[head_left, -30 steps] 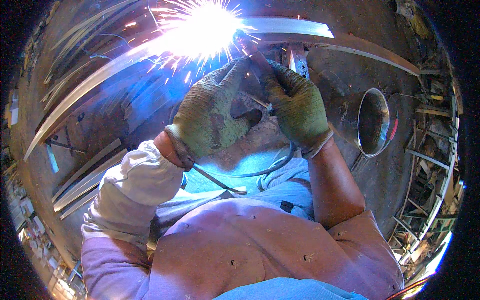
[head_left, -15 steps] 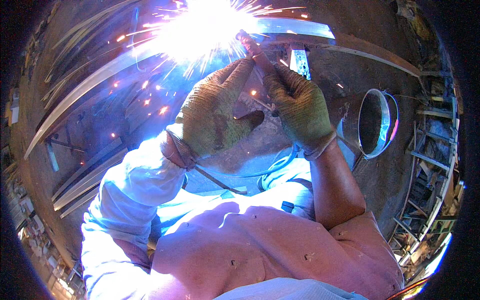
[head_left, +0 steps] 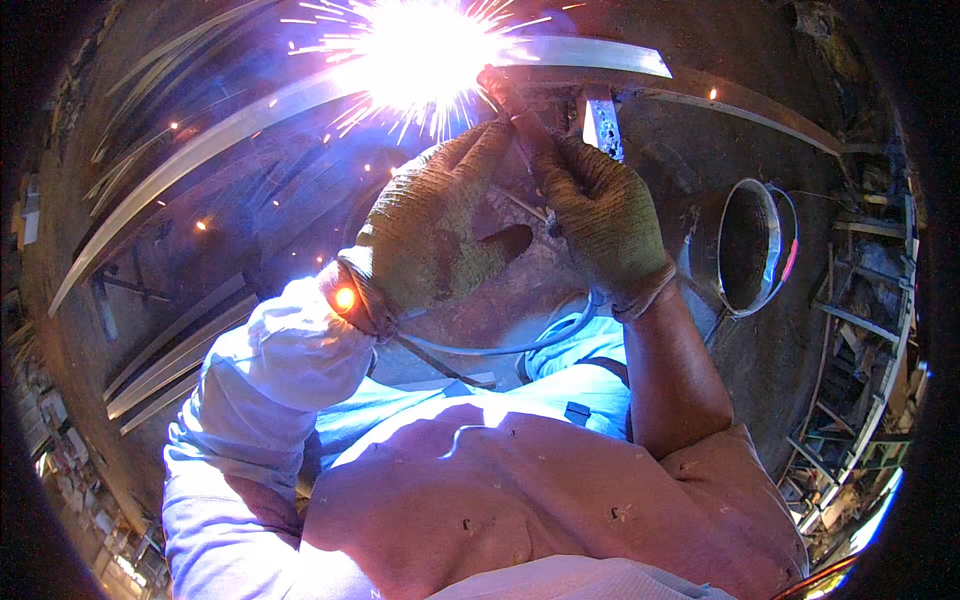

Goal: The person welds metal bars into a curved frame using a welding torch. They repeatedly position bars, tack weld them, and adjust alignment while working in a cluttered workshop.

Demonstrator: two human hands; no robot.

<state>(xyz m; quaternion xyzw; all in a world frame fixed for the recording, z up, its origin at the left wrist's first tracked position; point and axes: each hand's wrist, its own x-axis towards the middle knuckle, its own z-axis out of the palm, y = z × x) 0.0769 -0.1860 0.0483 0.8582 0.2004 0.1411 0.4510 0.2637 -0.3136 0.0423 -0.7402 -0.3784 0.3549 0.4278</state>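
Note:
My right hand (head_left: 605,215), in a soiled knit work glove, is closed around a welding torch (head_left: 512,103). The torch neck points up and left into a glaring white arc (head_left: 420,50) that throws sparks. My left hand (head_left: 430,225), gloved too, has its fingers stretched toward the torch neck and its thumb apart. Its fingertips reach the neck; whether they press on it I cannot tell. Under the arc runs a long metal bar (head_left: 595,55), its middle lost in the glare. A short bright metal piece (head_left: 602,128) stands against it beyond my right hand.
A metal bucket (head_left: 750,248) lies to the right, its mouth visible. Farther right is a ladder-like metal frame (head_left: 868,322) among scraps. Loose metal strips (head_left: 185,365) lie at the left. A cable (head_left: 540,343) curves below my hands, close to my legs.
The arc's glow has shifted slightly right and looks smaller, with sparks in new places. A glowing orange spot now shows at my left wrist. Both hands hold nearly the same position.

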